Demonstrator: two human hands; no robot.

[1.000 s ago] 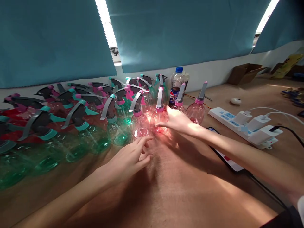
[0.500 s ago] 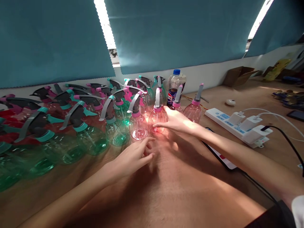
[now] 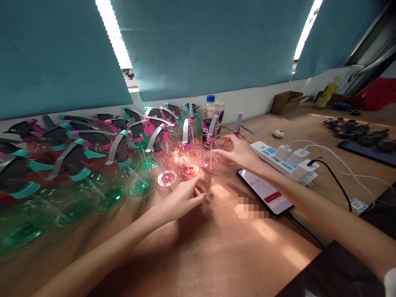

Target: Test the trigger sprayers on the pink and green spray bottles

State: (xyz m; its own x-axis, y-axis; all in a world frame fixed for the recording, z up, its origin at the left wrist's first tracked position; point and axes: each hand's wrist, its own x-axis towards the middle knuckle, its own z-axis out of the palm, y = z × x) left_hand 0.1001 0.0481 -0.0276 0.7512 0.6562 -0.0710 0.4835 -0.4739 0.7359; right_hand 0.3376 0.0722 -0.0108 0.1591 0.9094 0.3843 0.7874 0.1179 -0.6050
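Observation:
My right hand (image 3: 236, 150) is closed around the rightmost pink spray bottle (image 3: 235, 134), thumb in front and fingers behind. Just left of it stands another pink spray bottle (image 3: 210, 159), close to my thumb. Two more pink spray bottles continue the row leftward, one lit bright (image 3: 189, 161) and one duller (image 3: 163, 167). My left hand (image 3: 185, 196) hovers low over the table in front of these, fingers loosely bent and apart, holding nothing. Green spray bottles (image 3: 136, 177) with grey and teal trigger heads fill the left side.
A cola bottle (image 3: 208, 111) stands behind the row. To the right lie a power strip (image 3: 272, 159) with chargers, a phone (image 3: 262, 192) with a lit screen, and a white earbud case (image 3: 278, 133). Farther back is an open cardboard box (image 3: 286, 103). Blue blinds (image 3: 216, 49) hang behind.
The view has turned to the right. My right hand has left the second pink bottle and moved right to the rightmost one. My left hand stays open near the row's front.

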